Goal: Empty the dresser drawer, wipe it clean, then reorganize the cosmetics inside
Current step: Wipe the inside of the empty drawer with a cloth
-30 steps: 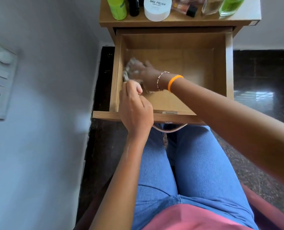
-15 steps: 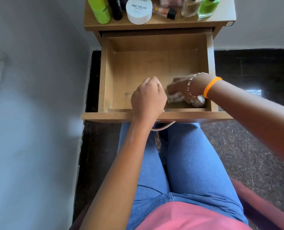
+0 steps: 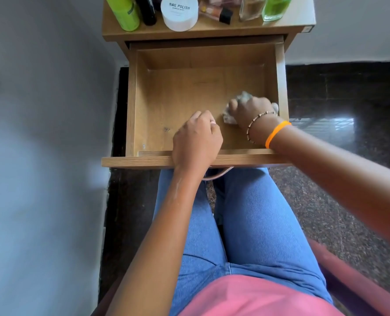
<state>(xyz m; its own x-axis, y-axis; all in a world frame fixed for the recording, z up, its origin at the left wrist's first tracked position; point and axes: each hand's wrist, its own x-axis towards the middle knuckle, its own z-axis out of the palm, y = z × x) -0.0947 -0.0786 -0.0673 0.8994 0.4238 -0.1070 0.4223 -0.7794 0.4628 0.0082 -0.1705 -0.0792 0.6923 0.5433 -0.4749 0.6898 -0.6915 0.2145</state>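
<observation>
Wiping step in progress. Right hand [image 3: 251, 108] grips a crumpled pale cloth [image 3: 229, 118] and presses it on the drawer [image 3: 203, 159] floor near the right wall, about midway front to back; half a second ago it was down in the front right corner, and a second ago over by the left wall, so the cloth has swept across the floor and is now working back up the right side. Left hand [image 3: 196, 142] sits at the front edge near the middle with fingers curled loosely; can't tell if it grips the edge or only rests there, seems to be steadying the drawer. It was at the left wall a second ago. Drawer contents: cloth and hand only, no cosmetics inside; a small dark speck on the floor left of centre and a pale mark in the front left corner look not yet cleaned. Emptying looks done, wiping maybe over halfway, back edge likely still to do. Cosmetics wait on the dresser top [image 3: 292, 23]: green bottle [image 3: 124, 12], dark bottle [image 3: 147, 10], white jar marked NAIL POLISH [image 3: 179, 14], small tipped-over bottle with black cap [image 3: 216, 12], clear bottle [image 3: 250, 8], green glass bottle [image 3: 276, 8]. Reorganizing not started.
</observation>
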